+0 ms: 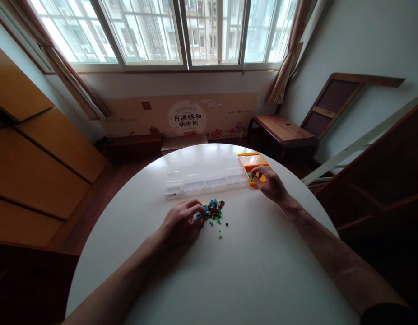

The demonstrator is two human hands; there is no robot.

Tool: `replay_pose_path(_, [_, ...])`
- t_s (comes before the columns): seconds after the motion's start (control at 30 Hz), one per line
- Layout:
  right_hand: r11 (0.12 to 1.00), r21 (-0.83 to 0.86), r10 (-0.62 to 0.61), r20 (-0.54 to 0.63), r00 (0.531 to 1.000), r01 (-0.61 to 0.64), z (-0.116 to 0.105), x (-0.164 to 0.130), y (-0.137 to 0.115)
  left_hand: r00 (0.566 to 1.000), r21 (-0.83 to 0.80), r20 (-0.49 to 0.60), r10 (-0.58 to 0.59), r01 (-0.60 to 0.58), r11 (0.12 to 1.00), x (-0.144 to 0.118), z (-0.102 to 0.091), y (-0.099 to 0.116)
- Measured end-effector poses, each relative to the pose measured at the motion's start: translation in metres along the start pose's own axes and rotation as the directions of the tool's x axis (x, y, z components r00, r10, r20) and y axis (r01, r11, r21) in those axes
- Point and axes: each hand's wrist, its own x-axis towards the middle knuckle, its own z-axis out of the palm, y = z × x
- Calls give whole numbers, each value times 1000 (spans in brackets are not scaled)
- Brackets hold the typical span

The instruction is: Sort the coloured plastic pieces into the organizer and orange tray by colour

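The round white bench [229, 271] carries three groups of items. Near its centre lies a loose pile of small beads [214, 211], blue, brown, green and yellow, with a few strays scattered toward 5 o'clock of the pile.

The left hand [182, 221] rests on the bench at the 9 o'clock edge of the pile, fingers curled and drawn together, the fingertips [199, 213] touching the nearest blue beads. Whether a bead is pinched between them cannot be told; the pieces are too small.

At 12 o'clock of the pile, near but apart from it, a clear plastic compartment box [202, 177] lies flat and lengthwise across the bench; its cells are visible but their contents cannot be made out. Joined to its 3 o'clock end is an orange tray [253, 159], lying open.

The right hand [270, 183] lies on the tray's near corner, thumb and fingers closed together in a pinch over a spot where a fleck of green shows. What the fingers hold cannot be confirmed. The two hands are well apart, left at the pile, right at the tray.

Beyond the bench at 12 o'clock stand a window [182, 31] and a printed cardboard panel [187, 118] against the wall; a low wooden stool [280, 128] sits at 1 o'clock.
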Motion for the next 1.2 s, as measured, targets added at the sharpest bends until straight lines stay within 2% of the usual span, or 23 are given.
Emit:
replay_pose_path(0.13, [994,-87,67,-30,997,-69,-3,-1,23,1000,11,2,6,-6,1000,-1,0,0])
replay_pose_path(0.3, [991,-118,62,-6,998,-63,-1,-2,25,1000,6,13,-10,10,1000,0,-3,2])
replay_pose_path(0.57, [996,-60,56,-92,994,-62,-2,-1,10,1000,-1,9,-5,5,1000,-1,-3,0])
replay_pose_path(0.67, [1000,-22,-14,-101,995,12,-1,-1,-3,1000,6,-15,12,-12,1000,-2,-2,-2])
replay_pose_path(0.8, [985,31,-168,8,986,168,3,-5,-34,999,10,-33,23,-22,1000,-2,-2,-2])
replay_pose_path(0.9, [941,134,-327,147,933,309,8,-10,-63,999,-6,-36,34,-34,999,-2,-5,0])
replay_pose_path(0.97, [902,194,-426,253,869,386,14,-14,-80,998,-28,-32,54,-54,998,-2,-7,2])
replay_pose_path(1.07, [849,278,-525,342,779,450,22,-20,-96,995,-57,-11,96,-97,994,-2,-8,6])
replay_pose_path(1.13, [829,303,-557,362,748,471,27,-23,-100,992,-67,12,129,-128,989,-2,-8,9])
replay_pose_path(1.2, [824,305,-564,368,739,477,30,-24,-100,987,-69,29,158,-156,985,-1,-7,10])
